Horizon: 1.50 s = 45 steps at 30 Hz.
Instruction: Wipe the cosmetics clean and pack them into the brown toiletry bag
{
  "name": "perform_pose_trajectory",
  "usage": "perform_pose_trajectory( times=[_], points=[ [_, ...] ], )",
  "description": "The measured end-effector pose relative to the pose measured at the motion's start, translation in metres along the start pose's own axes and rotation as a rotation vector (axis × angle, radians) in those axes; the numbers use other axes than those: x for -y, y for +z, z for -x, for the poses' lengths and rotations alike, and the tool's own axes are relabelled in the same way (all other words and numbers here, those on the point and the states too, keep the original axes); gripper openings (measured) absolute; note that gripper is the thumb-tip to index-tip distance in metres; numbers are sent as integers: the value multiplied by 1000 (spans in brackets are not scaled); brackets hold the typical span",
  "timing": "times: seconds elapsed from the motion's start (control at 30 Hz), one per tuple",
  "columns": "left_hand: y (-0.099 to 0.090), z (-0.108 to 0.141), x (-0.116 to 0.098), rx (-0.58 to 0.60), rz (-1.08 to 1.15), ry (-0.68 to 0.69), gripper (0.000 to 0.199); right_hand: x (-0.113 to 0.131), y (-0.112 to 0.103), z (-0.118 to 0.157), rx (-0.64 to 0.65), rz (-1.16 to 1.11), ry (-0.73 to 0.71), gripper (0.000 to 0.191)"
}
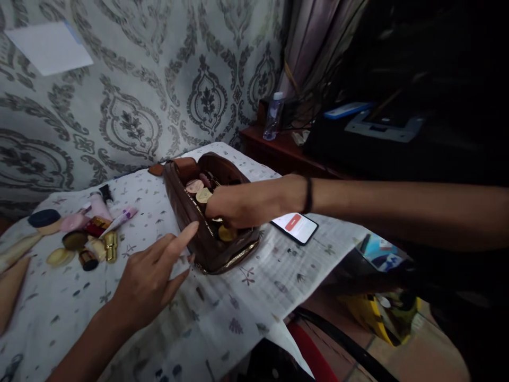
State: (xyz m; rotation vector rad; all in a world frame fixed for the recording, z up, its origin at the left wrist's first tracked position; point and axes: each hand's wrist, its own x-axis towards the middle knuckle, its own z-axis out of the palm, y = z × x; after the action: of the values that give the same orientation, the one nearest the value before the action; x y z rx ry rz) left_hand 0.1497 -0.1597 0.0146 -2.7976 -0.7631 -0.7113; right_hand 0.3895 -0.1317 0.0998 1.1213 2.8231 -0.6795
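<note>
"What is being backed by the scroll-patterned wall [131, 116]?"

"A smooth brown bag [178, 199], being borne, unzipped, by a printed cloth [278, 286]."

"And the fingers?"

"Inside the bag, the right hand's [246, 204] are being hidden; their grip cannot be told. Beside it, the left hand's [149, 276] are being held loosely spread, index outstretched. Farther left, a shiny gold tube [111, 247] is being borne."

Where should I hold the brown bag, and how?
Probably pinch the bag by the top edge of its long left wall, coming from the left: that wall stands up, and the left hand is close by. The right hand fills part of the open top.
</note>
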Motion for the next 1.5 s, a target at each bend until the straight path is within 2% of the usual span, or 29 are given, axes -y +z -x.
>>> perform_pose_trajectory(
  times=[0.13, 0.3, 0.4, 0.5, 0.6, 0.73, 0.83, 0.97, 1.07, 1.2, 1.33, 1.43, 1.5],
  points=[
    [-6, 26, 15, 24, 43, -178, 49, -3, -5, 17, -174, 75, 35, 27],
    [-7, 68, 35, 93, 4, -328, 34, 4, 20, 25, -379, 157, 116, 20],
    [-4, 95, 44, 144, -14, -385, 30, 11, 39, 23, -587, 165, 49, 23],
    [-3, 120, 53, 171, -36, -495, 30, 20, 55, 19, -674, 135, -99, 27],
    [-6, 140, 62, 149, -52, -618, 32, 32, 69, 11, -613, 133, -216, 29],
    [-14, 157, 82, 84, -37, -794, 29, 47, 87, -7, -473, 118, -261, 28],
    [-18, 163, 108, 33, -86, -893, 27, 57, 100, -26, -395, 43, -260, 27],
    [-23, 163, 145, 48, -219, -1011, 28, 69, 123, -57, -367, -175, -256, 25],
    [-26, 160, 163, 68, -291, -1060, 29, 75, 142, -82, -362, -335, -225, 23],
    [-32, 163, 176, 124, -391, -1133, 34, 82, 157, -109, -308, -550, -121, 24],
    [-45, 176, 186, 176, -448, -1278, 38, 82, 170, -130, -217, -893, -37, 20],
    [-56, 189, 194, 246, -442, -1416, 41, 77, 185, -141, -215, -1130, 28, 23],
    [-60, 197, 197, 299, -415, -1473, 44, 73, 195, -145, -239, -1202, 65, 26]
  ],
)
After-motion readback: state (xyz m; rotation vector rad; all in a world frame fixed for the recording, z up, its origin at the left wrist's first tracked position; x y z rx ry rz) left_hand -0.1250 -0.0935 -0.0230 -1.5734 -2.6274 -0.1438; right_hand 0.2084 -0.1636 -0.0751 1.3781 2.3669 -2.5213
